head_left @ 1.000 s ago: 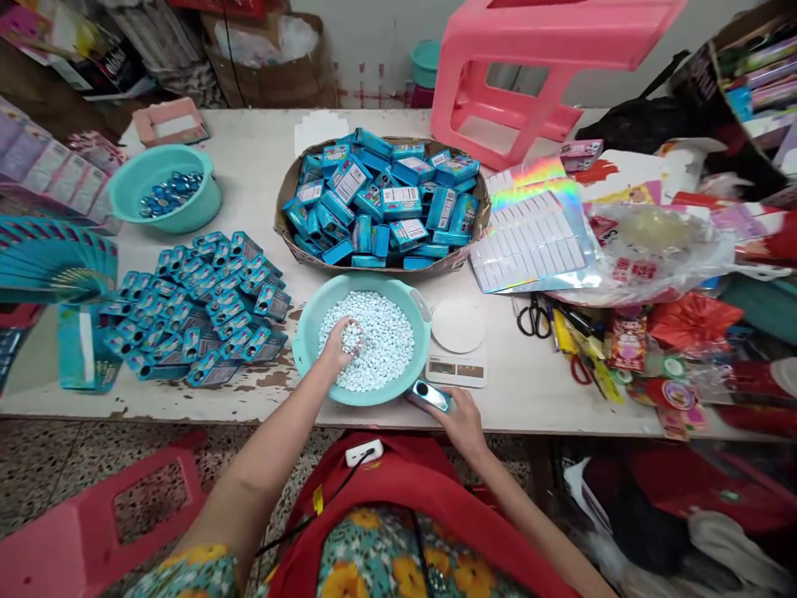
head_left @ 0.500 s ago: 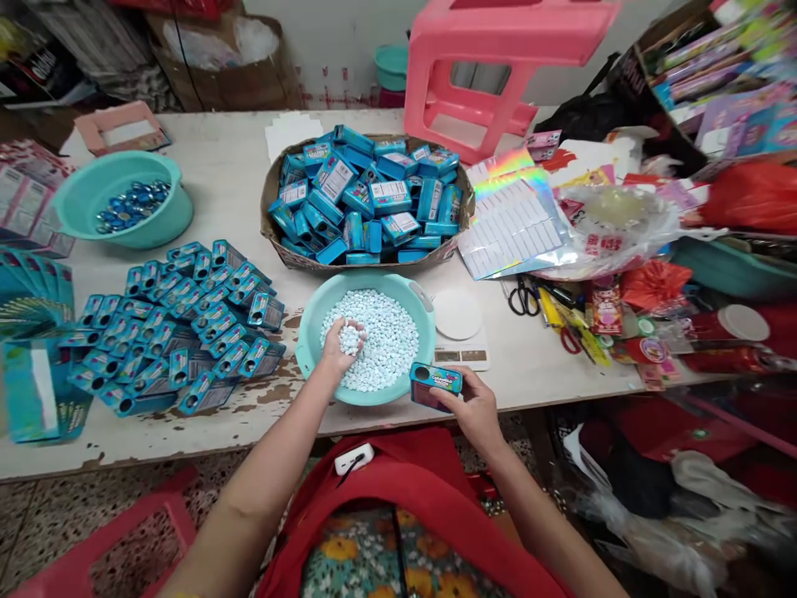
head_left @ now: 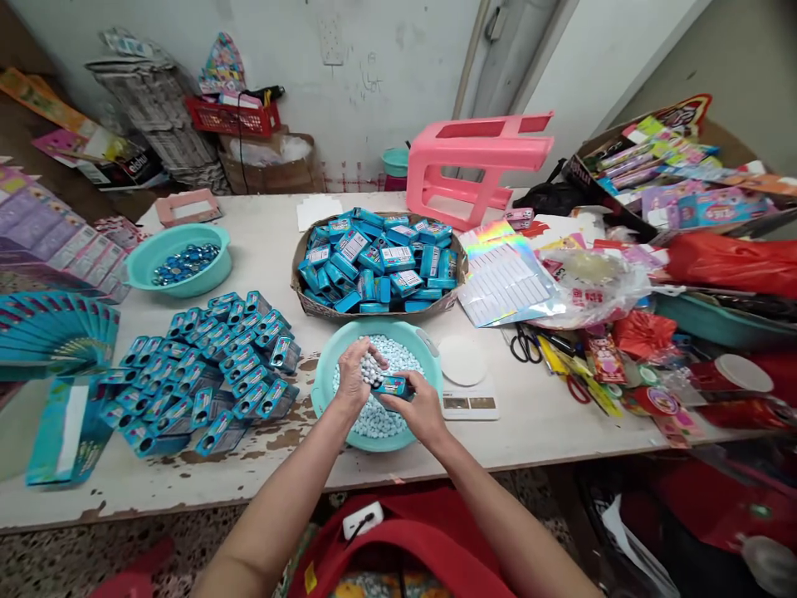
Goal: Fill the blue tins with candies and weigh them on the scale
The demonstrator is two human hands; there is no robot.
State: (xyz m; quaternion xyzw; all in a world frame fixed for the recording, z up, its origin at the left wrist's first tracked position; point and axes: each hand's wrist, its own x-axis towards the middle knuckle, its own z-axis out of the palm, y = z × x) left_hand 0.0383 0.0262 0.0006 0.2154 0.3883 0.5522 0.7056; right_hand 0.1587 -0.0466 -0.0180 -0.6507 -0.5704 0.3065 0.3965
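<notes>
A turquoise basin (head_left: 322, 386) full of small pale candies (head_left: 383, 422) stands in front of me. Over it, my left hand (head_left: 354, 378) is cupped around a handful of the candies. My right hand (head_left: 427, 409) grips a small blue candy box (head_left: 393, 387) between thumb and fingers. The box is tilted, its holed end against the candies at my left fingers. Whether candies are passing into it is too small to tell. To the left, several similar boxes (head_left: 240, 361) stand in rows, round holes facing up.
Behind the basin, a cut-down carton (head_left: 379, 314) holds heaped blue boxes. A turquoise bowl (head_left: 140, 262) of shiny blue pieces is at back left. A white scale (head_left: 464, 365) sits right of the basin, near scissors (head_left: 525, 345). A pink stool (head_left: 479, 149) lies on the table behind.
My left hand has lifted from the candies with a handful. My right hand has brought the box leftward over the basin to meet it. The view has tilted up.
</notes>
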